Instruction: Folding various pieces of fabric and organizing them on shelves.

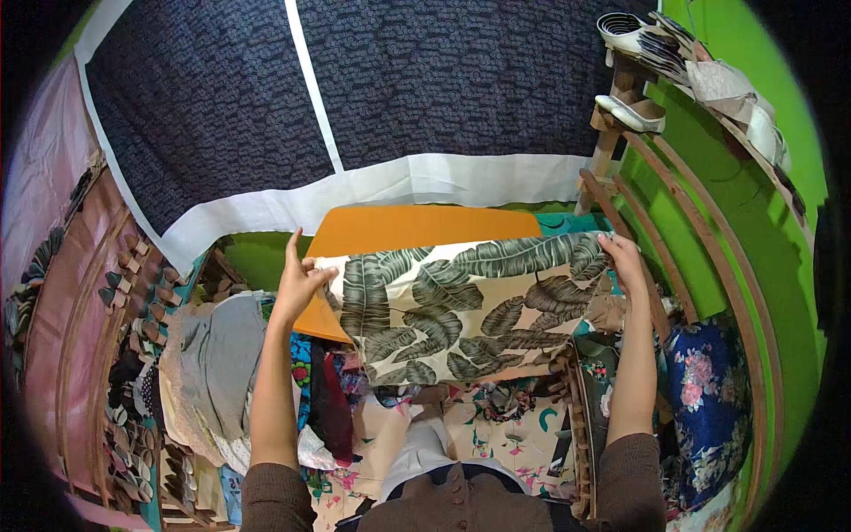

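One leaf-print cloth (pixel 461 306) hangs stretched between two raised hands, filling the middle of the view. It is cream with large grey-green and brown banana-leaf shapes, held flat by its top edge, its lower edge falling toward 6 o'clock.

The left hand (pixel 300 277), at 9 o'clock of the cloth, pinches the upper left corner between thumb and bent fingers, with the index finger pointing straight up. The right hand (pixel 623 257), at 3 o'clock, closes its fingers over the upper right corner.

Behind the cloth, toward 12 o'clock, lies one orange board (pixel 417 229), and beyond it a dark patterned sheet (pixel 372 80) with white borders.

At 8 o'clock a heap of folded clothes (pixel 222 363) sits piled, grey and pale pieces on top; whether a container holds it cannot be told. At 4 o'clock lies one blue floral fabric (pixel 705 390). A curved wooden rack (pixel 674 222) rises along the green wall; at 1 o'clock its top carries white shoes (pixel 631 111), at least two visible.
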The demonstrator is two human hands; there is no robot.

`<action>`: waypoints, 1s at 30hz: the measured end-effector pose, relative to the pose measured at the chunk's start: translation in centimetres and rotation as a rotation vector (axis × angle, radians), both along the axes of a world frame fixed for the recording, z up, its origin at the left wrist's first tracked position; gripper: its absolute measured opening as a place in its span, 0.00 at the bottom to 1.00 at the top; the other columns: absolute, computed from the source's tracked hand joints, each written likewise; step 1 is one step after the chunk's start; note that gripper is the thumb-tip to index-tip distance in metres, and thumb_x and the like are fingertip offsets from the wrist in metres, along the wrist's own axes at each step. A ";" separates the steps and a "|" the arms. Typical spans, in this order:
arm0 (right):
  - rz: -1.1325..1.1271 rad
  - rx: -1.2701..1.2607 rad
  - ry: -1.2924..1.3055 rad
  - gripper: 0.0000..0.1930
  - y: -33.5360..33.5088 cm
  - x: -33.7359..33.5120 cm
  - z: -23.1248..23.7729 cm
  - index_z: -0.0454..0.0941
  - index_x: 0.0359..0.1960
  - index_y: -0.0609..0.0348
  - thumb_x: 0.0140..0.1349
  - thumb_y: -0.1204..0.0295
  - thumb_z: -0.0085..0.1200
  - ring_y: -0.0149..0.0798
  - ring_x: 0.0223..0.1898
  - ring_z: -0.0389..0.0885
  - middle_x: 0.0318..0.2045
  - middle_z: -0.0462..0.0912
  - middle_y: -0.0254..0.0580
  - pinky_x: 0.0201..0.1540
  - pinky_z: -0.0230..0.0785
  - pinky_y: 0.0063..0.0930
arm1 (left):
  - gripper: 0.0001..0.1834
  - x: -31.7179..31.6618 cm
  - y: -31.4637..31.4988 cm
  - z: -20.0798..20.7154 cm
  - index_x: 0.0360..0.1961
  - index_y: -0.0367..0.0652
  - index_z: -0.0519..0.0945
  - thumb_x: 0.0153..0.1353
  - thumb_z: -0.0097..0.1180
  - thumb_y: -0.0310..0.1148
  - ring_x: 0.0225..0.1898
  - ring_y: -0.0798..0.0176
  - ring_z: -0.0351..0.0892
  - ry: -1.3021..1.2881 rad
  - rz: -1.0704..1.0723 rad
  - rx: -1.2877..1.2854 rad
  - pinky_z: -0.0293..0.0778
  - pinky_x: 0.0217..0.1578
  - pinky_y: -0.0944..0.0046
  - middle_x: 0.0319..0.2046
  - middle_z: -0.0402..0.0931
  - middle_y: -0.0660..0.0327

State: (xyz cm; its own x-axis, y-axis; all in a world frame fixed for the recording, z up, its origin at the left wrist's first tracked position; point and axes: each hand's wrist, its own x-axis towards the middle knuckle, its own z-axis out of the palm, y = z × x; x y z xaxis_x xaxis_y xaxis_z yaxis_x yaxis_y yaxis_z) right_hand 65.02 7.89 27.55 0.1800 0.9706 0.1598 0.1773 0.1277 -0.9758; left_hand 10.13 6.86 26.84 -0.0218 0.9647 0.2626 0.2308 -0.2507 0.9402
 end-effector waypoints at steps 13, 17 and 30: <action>-0.101 -0.199 -0.283 0.18 17.2 -1.9 -11.0 0.67 0.15 0.61 0.56 0.64 0.57 0.23 0.20 0.58 0.15 0.64 0.25 0.23 0.54 0.25 | 0.43 -0.5 16.5 -9.3 0.66 0.48 0.38 0.56 0.52 0.26 0.26 0.72 0.62 0.061 0.129 0.044 0.65 0.30 0.71 0.25 0.65 0.67; -0.092 -0.180 -0.026 0.16 21.4 -5.2 -13.8 0.73 0.21 0.63 0.55 0.62 0.57 0.26 0.18 0.62 0.14 0.66 0.29 0.25 0.60 0.27 | 0.42 -2.4 20.8 -13.4 0.66 0.47 0.41 0.56 0.52 0.24 0.30 0.71 0.64 0.136 0.238 0.044 0.66 0.33 0.70 0.28 0.66 0.64; -0.232 -0.122 -0.513 0.20 26.8 -7.4 -23.7 0.68 0.40 0.67 0.62 0.57 0.44 0.48 0.32 0.73 0.28 0.74 0.52 0.38 0.64 0.35 | 0.26 -1.1 26.0 -21.1 0.58 0.39 0.56 0.58 0.46 0.23 0.29 0.57 0.67 0.353 0.392 -0.150 0.67 0.34 0.57 0.29 0.65 0.54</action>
